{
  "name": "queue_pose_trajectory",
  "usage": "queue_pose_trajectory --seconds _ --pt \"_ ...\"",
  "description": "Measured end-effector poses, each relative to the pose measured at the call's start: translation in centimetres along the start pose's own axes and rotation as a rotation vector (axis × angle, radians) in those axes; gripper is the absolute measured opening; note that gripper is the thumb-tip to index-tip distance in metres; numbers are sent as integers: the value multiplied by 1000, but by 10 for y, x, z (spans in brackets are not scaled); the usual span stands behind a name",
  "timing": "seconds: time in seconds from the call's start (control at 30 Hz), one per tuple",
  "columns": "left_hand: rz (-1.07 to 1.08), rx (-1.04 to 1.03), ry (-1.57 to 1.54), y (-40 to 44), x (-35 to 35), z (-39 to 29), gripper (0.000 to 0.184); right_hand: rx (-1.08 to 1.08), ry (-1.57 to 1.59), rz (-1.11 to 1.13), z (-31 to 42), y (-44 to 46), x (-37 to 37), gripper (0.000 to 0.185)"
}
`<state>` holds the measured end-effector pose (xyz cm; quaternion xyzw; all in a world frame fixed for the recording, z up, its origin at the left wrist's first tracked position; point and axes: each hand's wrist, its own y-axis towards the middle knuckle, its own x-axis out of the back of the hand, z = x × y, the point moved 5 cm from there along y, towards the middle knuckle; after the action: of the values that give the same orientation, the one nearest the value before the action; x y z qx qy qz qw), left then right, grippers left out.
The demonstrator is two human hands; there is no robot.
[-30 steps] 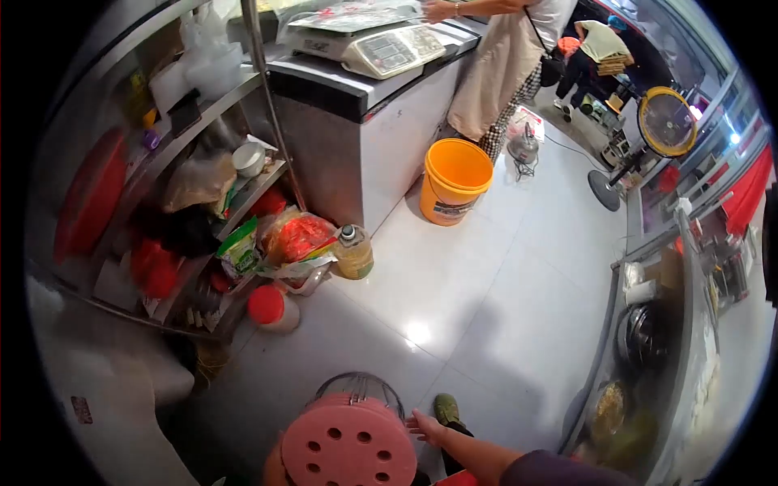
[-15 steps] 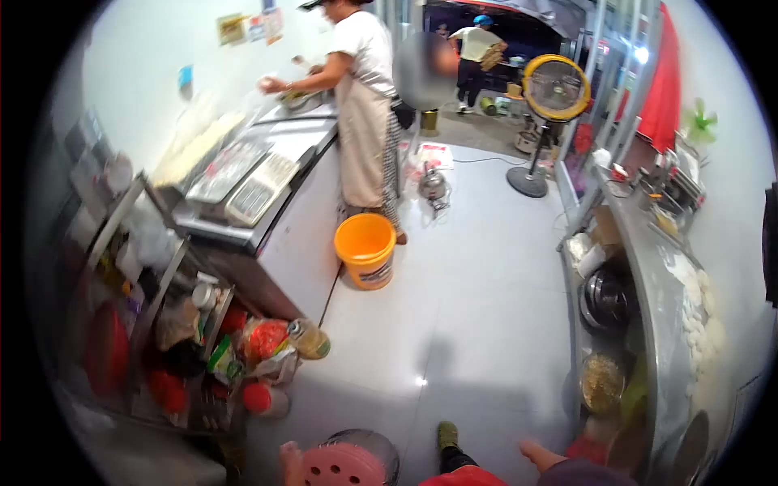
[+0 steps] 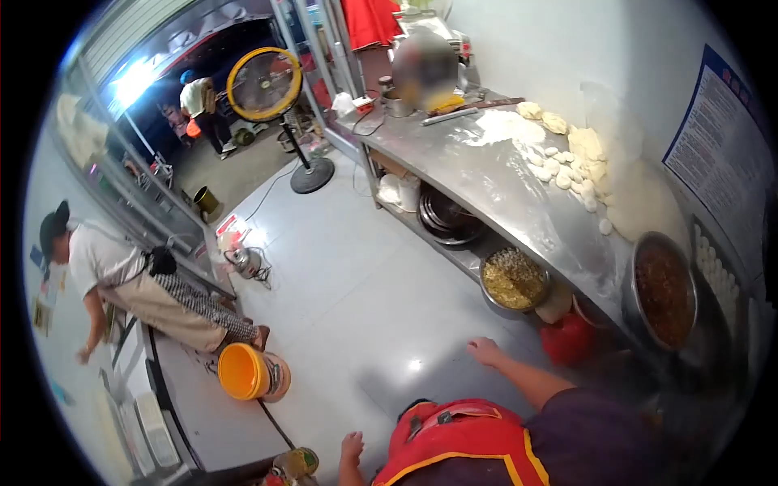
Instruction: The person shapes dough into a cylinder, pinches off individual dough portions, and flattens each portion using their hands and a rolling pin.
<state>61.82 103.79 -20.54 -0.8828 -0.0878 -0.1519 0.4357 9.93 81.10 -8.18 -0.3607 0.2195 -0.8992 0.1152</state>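
Note:
My right hand (image 3: pixel 485 351) hangs above the floor, its fingers loosely bent and nothing in them. It is nearest to a red rounded object (image 3: pixel 566 338) under the counter and a metal bowl of yellowish chopped food (image 3: pixel 514 280). At the bottom, my left hand (image 3: pixel 352 447) hangs beside my red apron (image 3: pixel 454 437), fingers slightly curled, holding nothing visible. To its left stands a jar (image 3: pixel 297 462). On the steel counter (image 3: pixel 502 194) lie several dough pieces (image 3: pixel 565 172) and scattered flour. A large metal bowl of reddish-brown filling (image 3: pixel 664 296) stands at the counter's near end.
At left a person in an apron (image 3: pixel 154 292) works at another counter, near an orange bucket (image 3: pixel 243 373). A yellow fan (image 3: pixel 265 83) stands by the doorway. A metal pot with a cord (image 3: pixel 245 261) sits on the floor. Another person (image 3: pixel 203 105) is outside.
My view has swung right, bringing the floured counter, dough and filling bowl into sight. The pink perforated stool is out of view. Both hands remain without anything in them.

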Motion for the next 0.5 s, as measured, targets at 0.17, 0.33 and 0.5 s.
queue_pose_trajectory --seconds 0.17,0.33,0.5 --pt "121 -522 1364 74 27 -78 35 134 162 -598 15 69 88 28" --pt "-242 -334 720 236 -15 -279 51 96 195 -850 22 86 219 22" --pt "-112 -993 564 216 -178 -663 40 -123 168 -944 14 125 285 24"
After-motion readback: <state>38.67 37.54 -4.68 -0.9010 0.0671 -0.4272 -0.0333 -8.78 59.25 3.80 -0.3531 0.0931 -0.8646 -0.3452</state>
